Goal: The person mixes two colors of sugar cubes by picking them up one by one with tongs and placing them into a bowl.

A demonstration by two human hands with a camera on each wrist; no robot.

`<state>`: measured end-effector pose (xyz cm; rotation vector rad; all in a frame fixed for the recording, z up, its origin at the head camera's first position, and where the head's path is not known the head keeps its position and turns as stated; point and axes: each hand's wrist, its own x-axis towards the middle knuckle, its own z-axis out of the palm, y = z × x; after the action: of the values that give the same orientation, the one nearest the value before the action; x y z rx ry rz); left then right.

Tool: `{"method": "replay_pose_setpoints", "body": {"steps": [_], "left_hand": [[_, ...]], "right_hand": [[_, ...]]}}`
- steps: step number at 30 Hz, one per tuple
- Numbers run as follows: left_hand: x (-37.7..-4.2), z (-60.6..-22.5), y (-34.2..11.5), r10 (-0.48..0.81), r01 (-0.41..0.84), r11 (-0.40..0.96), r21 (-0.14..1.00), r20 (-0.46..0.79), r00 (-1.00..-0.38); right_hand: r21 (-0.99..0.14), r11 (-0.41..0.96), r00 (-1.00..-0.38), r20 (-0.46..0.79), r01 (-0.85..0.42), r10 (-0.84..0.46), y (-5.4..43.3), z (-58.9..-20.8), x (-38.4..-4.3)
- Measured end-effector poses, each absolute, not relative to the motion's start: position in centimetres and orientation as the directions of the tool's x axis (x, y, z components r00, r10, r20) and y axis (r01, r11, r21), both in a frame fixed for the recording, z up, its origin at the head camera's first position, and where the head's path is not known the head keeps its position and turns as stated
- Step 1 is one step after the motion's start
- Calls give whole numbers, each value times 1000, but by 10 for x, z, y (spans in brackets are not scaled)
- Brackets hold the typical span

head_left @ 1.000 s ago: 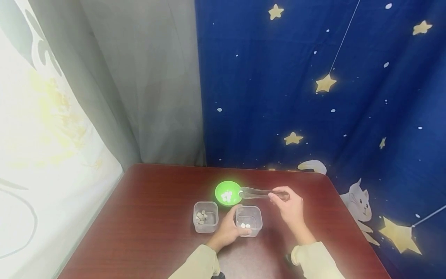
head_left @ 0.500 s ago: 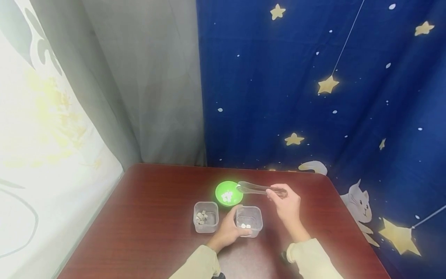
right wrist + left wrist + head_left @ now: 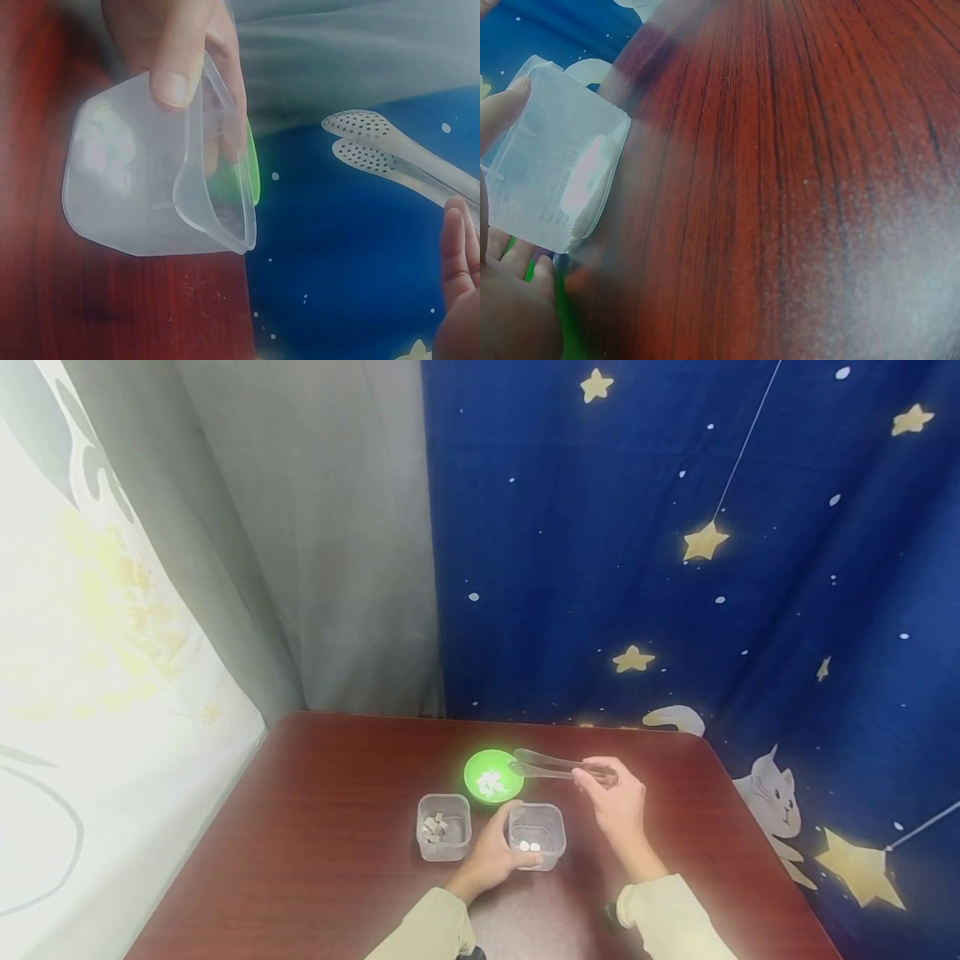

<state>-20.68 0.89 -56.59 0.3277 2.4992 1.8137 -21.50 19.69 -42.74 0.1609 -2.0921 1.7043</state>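
Note:
My left hand grips the wall of a clear plastic container, its thumb over the near rim. A few small white pieces lie in that container. My right hand holds metal tongs by the handle end. In the right wrist view the perforated tips of the tongs are slightly apart, with nothing seen between them. They hover at the right rim of a green bowl, which holds several white pieces. The left wrist view shows the container from outside, with fingers around it.
A second clear container with several greyish small blocks stands left of my left hand. All stand on a dark red wooden table. A grey curtain and a blue starry curtain hang behind the table.
The tongs have shifted slightly up and left over the bowl's right rim, and their tips have parted. The white pile in the bowl looks a little wider. The left hand and containers keep their places.

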Motion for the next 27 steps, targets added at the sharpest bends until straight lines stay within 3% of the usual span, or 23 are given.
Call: {"method": "replay_pose_setpoints", "body": {"steps": [27], "left_hand": [[-207,-566,9,189,155,283,947,103,-977]], "right_hand": [[-933,275,-950,279,-233,141,213,-454,-189]]}}
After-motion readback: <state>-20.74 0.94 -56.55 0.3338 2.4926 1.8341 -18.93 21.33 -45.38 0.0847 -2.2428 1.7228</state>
